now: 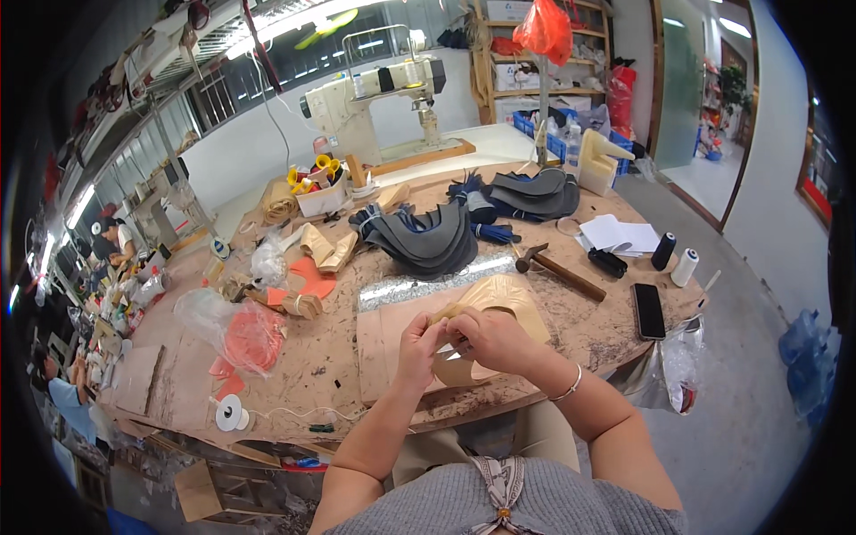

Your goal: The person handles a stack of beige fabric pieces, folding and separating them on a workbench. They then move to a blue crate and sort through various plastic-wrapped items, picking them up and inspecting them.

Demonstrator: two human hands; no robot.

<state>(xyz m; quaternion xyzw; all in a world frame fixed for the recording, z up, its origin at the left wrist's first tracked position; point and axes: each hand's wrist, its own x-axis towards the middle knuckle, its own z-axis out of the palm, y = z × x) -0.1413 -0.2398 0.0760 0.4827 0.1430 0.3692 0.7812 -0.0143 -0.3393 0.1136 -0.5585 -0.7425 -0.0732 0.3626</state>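
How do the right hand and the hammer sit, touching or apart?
Apart: the head view shows tan material and tabletop between the right hand and the hammer.

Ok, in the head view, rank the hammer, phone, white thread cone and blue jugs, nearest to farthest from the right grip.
1. Hammer, ahead and right of the right grip.
2. Phone, to the right.
3. White thread cone, beyond the phone, farther right.
4. Blue jugs, far right.

No legible text (too small).
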